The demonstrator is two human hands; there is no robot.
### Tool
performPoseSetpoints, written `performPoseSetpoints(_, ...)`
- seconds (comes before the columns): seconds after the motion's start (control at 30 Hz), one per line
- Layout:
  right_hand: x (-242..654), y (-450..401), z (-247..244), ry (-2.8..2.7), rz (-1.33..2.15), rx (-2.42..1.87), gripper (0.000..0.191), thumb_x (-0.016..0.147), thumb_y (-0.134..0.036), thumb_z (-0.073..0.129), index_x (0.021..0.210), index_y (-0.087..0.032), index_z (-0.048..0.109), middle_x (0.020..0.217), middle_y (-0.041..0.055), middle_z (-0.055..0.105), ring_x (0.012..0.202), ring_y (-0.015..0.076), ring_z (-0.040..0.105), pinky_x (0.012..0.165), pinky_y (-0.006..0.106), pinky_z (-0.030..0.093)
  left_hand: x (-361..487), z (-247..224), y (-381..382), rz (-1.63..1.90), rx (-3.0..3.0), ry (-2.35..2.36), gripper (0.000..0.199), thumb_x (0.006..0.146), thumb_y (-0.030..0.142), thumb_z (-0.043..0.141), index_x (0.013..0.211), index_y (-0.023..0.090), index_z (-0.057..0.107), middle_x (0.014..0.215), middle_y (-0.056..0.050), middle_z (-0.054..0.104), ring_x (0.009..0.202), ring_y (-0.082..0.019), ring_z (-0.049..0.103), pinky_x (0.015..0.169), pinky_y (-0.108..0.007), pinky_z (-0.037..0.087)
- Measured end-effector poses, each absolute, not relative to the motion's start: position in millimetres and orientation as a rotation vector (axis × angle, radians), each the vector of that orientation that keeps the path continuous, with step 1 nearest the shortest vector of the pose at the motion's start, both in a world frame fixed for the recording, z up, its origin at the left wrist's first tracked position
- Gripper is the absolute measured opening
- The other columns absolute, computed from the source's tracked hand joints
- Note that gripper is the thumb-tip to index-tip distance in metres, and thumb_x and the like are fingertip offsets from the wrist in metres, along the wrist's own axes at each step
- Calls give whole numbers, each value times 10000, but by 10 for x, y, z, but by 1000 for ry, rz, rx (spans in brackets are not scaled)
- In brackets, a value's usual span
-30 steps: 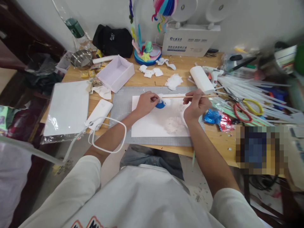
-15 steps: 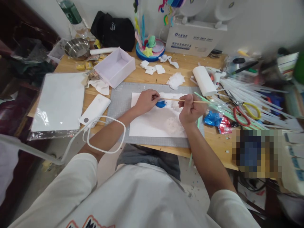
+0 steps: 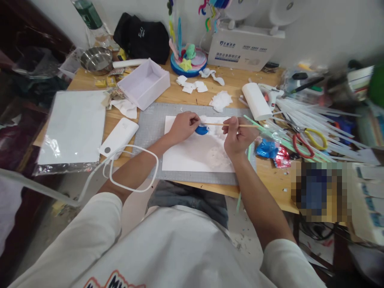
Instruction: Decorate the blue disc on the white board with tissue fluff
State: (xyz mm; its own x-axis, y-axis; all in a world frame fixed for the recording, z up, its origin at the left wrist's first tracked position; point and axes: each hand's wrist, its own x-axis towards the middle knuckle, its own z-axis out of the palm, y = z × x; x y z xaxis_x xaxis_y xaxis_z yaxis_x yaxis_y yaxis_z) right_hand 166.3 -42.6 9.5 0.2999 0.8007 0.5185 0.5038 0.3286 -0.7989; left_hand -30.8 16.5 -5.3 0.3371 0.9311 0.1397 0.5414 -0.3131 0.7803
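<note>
My right hand (image 3: 240, 136) is closed around a thin wooden stick (image 3: 214, 124), which lies nearly level and points left. The stick's left end reaches the fingertips of my left hand (image 3: 185, 127). Those fingers are pinched together at the stick's tip, and what they grip is hidden. Just beside them is a small blue piece (image 3: 202, 130) with a whitish bit at its right edge; I cannot tell whether it is held or lying down. Below both hands is a white sheet of paper (image 3: 183, 158), with pale fluffy material (image 3: 218, 156) on its right part.
A grey cutting mat (image 3: 147, 132) lies under the paper. To the right are scissors (image 3: 303, 144), white strips (image 3: 315, 116), a white roll (image 3: 257, 101) and blue and red wrappers (image 3: 266, 149). At left are a white power bank (image 3: 120, 137) with a cable and a lilac box (image 3: 145, 86).
The view has shifted slightly. My right hand and the stick sit a touch further left, while my left hand keeps its pinch by the blue piece.
</note>
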Motion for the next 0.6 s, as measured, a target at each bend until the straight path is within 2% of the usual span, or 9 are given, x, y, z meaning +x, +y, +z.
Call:
performPoseSetpoints(0.13, 1664, -394, 232, -1451, 347, -1375, 519, 1004, -633, 515, 712, -241, 688, 604, -3, 638, 569, 129, 591, 628, 304, 471, -317, -66, 178, 834, 1892, 1264, 119, 921, 177, 625, 894, 160, 740, 863, -43, 733, 761, -164, 609, 747, -306, 447)
performPoseSetpoints(0.23, 1626, -259, 421, -1626, 404, -1381, 508, 1003, -607, 542, 651, -251, 628, 583, -4, 601, 577, 131, 546, 644, 312, 484, -336, -82, 183, 889, 1837, 1271, 177, 940, 152, 557, 982, 180, 727, 764, -3, 680, 705, -149, 579, 736, -297, 443)
performPoseSetpoints(0.4, 1431, 149, 606, -1798, 535, -1327, 569, 928, -587, 691, 526, -259, 457, 494, -9, 431, 591, 147, 516, 673, 336, 495, -355, -94, 187, 922, 1834, 1261, 218, 929, 116, 521, 1033, 193, 696, 747, 13, 648, 679, -136, 574, 735, -288, 453)
performPoseSetpoints(0.5, 1339, 295, 662, -1794, 574, -1308, 609, 847, -601, 780, 496, -255, 421, 458, -18, 340, 584, 148, 461, 655, 341, 457, -338, -84, 185, 902, 1854, 1275, 208, 902, 112, 550, 1023, 172, 708, 736, 13, 641, 668, -131, 574, 738, -285, 463)
performPoseSetpoints(0.6, 1395, 278, 758, -1650, 632, -1345, 596, 847, -595, 783, 496, -238, 459, 508, -20, 388, 580, 118, 420, 650, 329, 421, -321, -87, 173, 863, 1892, 1294, 209, 868, 103, 585, 1008, 159, 730, 737, 7, 653, 664, -132, 573, 741, -288, 464)
